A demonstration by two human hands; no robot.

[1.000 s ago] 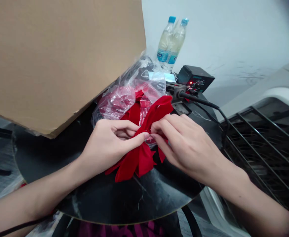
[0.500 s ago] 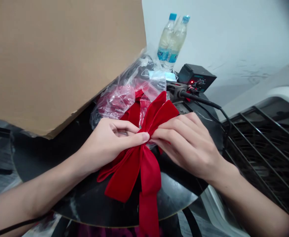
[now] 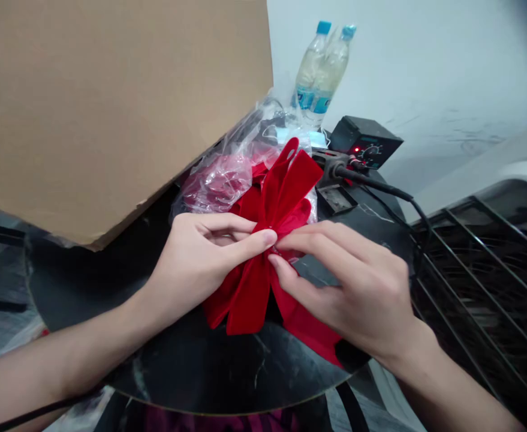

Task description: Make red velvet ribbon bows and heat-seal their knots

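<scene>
A red ribbon bow [image 3: 250,297] with several loops is held above a round black table [image 3: 191,366]. My left hand [image 3: 204,249] pinches its gathered middle from the left, thumb on top. From the right, my right hand [image 3: 348,276] has thumb and index finger at the same middle, closed on the ribbon. A ribbon tail runs down to the right, partly under my right hand. Behind the bow, more red ribbon lies in a clear plastic bag [image 3: 218,183].
A large cardboard box [image 3: 119,108] stands at the left. Two bottles [image 3: 321,75], a blue mask [image 3: 315,139] and a black control box [image 3: 366,143] with a cable are at the back. A black rack [image 3: 483,270] is on the right.
The bow has turned in my hands, and its hanging tail has swung from straight down to the lower right. My right hand has shifted its fingers at the middle. The view has moved slightly.
</scene>
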